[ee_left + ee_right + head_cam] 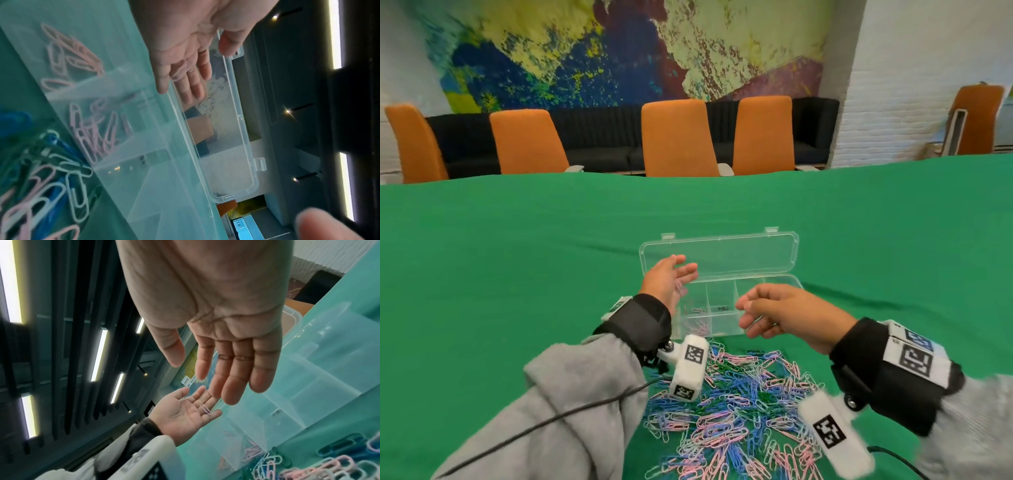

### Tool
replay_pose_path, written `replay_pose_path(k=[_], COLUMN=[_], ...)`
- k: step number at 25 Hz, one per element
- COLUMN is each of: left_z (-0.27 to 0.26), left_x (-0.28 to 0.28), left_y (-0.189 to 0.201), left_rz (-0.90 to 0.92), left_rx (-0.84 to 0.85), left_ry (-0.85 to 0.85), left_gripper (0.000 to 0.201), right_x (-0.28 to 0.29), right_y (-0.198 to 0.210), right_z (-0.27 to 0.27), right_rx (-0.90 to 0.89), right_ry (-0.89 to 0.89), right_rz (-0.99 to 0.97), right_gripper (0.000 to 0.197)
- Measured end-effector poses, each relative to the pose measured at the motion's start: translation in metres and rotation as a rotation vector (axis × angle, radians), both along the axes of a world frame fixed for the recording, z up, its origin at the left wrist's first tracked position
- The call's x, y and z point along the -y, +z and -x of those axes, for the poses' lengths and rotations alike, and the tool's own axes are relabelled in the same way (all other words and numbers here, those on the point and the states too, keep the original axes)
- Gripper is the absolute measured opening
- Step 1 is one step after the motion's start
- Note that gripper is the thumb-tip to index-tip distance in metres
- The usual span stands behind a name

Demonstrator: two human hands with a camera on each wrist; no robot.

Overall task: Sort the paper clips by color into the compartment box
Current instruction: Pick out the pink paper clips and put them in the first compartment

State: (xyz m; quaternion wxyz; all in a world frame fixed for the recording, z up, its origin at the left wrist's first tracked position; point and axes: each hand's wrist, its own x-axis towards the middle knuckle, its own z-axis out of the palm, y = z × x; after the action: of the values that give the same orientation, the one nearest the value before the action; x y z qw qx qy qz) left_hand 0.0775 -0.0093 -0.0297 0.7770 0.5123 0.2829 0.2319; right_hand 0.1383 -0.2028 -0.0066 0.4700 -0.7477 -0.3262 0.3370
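Observation:
A clear compartment box (722,301) with its lid up stands on the green cloth; several pink clips (700,327) lie in its left compartment. A heap of pink, blue, white and green paper clips (736,414) lies in front of it. My left hand (671,279) hovers open, palm turned inward, over the box's left end, and a pink clip (206,410) rests loosely on its fingers. My right hand (780,313) floats open above the box's front right, fingers straight and holding nothing (228,369).
The green cloth (517,274) covers the whole table. Orange chairs (678,137) and a black bench line the far edge. Wrist cameras and a black cable (534,425) hang by my sleeves.

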Motion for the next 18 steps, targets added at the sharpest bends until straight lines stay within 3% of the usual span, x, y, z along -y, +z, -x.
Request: replay_pose_path(k=[6, 9, 11, 14, 16, 18], left_z=[0.032, 0.059, 0.083, 0.113, 0.122, 0.122], left_x=[-0.004, -0.006, -0.012, -0.025, -0.029, -0.027], left_y=[0.005, 0.011, 0.013, 0.003, -0.006, -0.012], left_rz=[0.006, -0.12, -0.346, -0.835, -1.144, -1.363], left_rx=[0.046, 0.026, -0.095, -0.437, -0.661, -0.782], left_ry=[-0.103, -0.181, -0.282, -0.574, -0.757, -0.854], left_gripper=[0.036, 0.026, 0.018, 0.019, 0.016, 0.01], right_x=[-0.01, -0.029, -0.042, -0.057, -0.06, -0.062], right_y=[-0.013, -0.02, -0.025, -0.035, -0.038, -0.034], right_z=[-0.005, 0.002, 0.015, 0.036, 0.042, 0.044], right_rx=[0.024, 0.281, 0.492, 0.645, 0.718, 0.851], right_ry=[0.08, 0.274, 0.475, 0.723, 0.774, 0.779], right_rz=[0.071, 0.183, 0.248, 0.426, 0.581, 0.693], right_gripper=[0.007, 0.012, 0.018, 0.021, 0.018, 0.01])
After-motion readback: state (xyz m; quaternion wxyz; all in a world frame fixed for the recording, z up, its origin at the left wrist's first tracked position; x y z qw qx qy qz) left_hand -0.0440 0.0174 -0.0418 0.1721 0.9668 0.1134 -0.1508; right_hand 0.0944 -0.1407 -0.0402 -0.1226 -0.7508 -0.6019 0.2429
